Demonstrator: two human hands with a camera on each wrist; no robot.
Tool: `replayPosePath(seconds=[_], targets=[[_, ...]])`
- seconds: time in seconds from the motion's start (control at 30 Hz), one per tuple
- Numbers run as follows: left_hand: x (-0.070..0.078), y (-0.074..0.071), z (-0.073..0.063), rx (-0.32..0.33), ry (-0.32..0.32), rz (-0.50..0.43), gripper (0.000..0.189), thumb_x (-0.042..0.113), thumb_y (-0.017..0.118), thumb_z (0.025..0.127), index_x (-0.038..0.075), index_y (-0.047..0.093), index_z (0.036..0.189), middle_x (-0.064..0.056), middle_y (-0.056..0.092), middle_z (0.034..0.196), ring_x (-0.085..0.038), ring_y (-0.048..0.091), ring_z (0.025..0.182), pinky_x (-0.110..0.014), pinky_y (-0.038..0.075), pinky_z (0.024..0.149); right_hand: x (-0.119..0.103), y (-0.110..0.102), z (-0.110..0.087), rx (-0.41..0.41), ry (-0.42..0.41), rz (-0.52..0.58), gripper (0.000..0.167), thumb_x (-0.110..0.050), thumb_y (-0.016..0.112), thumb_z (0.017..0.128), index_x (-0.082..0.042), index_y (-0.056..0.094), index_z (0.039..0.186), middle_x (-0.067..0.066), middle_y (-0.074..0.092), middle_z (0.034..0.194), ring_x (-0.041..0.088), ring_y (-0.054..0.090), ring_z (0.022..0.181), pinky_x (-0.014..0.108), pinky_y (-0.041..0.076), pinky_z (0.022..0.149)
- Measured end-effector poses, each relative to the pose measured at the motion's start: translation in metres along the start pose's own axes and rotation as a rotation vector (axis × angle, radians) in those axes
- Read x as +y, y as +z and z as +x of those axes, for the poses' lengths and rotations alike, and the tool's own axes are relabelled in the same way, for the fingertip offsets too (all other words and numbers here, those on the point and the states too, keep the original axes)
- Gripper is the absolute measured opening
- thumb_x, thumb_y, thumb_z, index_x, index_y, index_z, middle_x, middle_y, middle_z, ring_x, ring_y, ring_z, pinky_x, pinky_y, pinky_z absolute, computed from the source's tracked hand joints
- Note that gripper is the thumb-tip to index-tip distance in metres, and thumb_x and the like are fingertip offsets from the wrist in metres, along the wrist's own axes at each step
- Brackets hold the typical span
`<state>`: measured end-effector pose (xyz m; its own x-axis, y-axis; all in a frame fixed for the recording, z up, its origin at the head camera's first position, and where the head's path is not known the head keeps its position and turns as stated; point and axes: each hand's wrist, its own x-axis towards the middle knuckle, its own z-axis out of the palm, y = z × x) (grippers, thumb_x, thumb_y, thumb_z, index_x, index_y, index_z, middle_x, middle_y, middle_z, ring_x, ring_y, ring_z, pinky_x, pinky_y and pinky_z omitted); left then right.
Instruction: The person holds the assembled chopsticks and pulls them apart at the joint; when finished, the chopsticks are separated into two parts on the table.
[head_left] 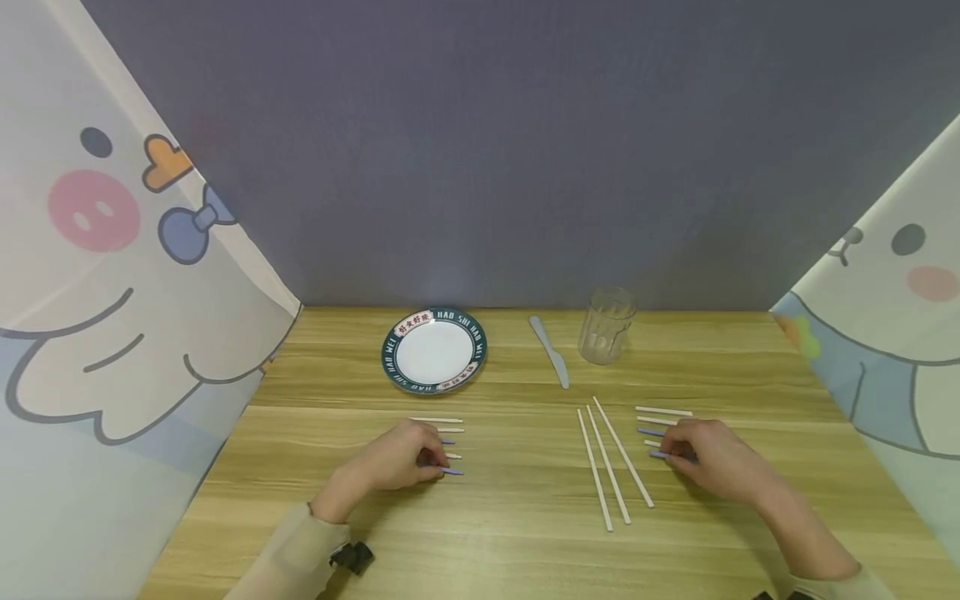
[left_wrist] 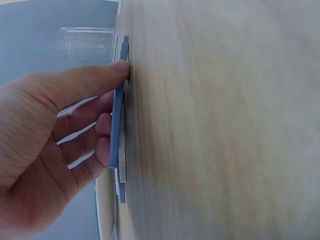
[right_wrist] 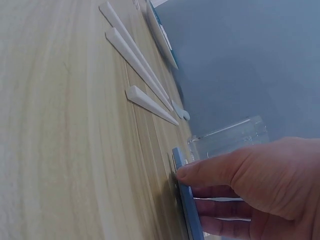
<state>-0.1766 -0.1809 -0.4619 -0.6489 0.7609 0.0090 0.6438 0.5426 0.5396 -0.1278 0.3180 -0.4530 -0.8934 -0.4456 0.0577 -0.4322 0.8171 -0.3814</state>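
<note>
The left hand (head_left: 401,458) pinched the left blue stick (left_wrist: 116,132) between thumb and fingers: its wrist view showed the thumb on the near face and the other fingers behind, while the head view gave only the end poking out inward of the fingers. The right hand (head_left: 708,458) likewise gripped the right blue stick (right_wrist: 190,212), thumb in front and fingers behind in its wrist view; from the head just a tip showed. Beyond each held stick lay other short sticks (head_left: 664,411), white and blue, which the head view spread into rows and the wrist views bunched edge-on. Inward of the right hand, three long white sticks (head_left: 611,462) lay aslant, their blunt near ends plain only in the right wrist view. Farther out, beyond the left hand, sat a plate (head_left: 435,354), its whole lettered rim visible only from the head; a pale knife (head_left: 550,354) lay between and beyond the hands, and a clear glass (head_left: 606,327) stood upright beyond and inward of the right hand.
</note>
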Motion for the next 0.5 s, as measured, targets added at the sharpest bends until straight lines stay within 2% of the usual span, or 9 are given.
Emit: replayPosePath(seconds=[0.27,0.37,0.5], targets=[[-0.0015,-0.0032,0.0008,0.003,-0.062,0.0,0.005,0.009,0.084,0.09,0.013,0.081,0.091,0.008,0.07,0.086,0.003,0.057,0.075,-0.015,0.053,0.067,-0.0009,0.0011,0.0013,-0.028,0.014,0.017,0.019,-0.007,0.085,0.087,-0.021,0.072,0.087,-0.015,0.065,0.085,-0.008,0.054,0.074,0.021,0.052,0.063],[-0.0031,-0.0061,0.0019,0.014,-0.058,0.03,0.006,0.008,0.084,0.089,0.012,0.081,0.092,0.006,0.071,0.086,0.001,0.058,0.077,-0.017,0.053,0.069,-0.0017,0.0013,0.0011,-0.034,0.014,0.024,0.017,-0.008,0.084,0.088,-0.02,0.072,0.087,-0.015,0.064,0.085,-0.008,0.053,0.073,0.021,0.05,0.062],[-0.0044,-0.0095,0.006,0.001,-0.057,0.045,0.006,0.008,0.084,0.089,0.012,0.081,0.093,0.006,0.072,0.089,0.0,0.059,0.079,-0.018,0.054,0.071,-0.0073,0.0007,0.0016,-0.011,-0.006,0.018,0.016,-0.009,0.085,0.088,-0.019,0.073,0.088,-0.015,0.066,0.087,-0.006,0.058,0.075,0.021,0.054,0.065]])
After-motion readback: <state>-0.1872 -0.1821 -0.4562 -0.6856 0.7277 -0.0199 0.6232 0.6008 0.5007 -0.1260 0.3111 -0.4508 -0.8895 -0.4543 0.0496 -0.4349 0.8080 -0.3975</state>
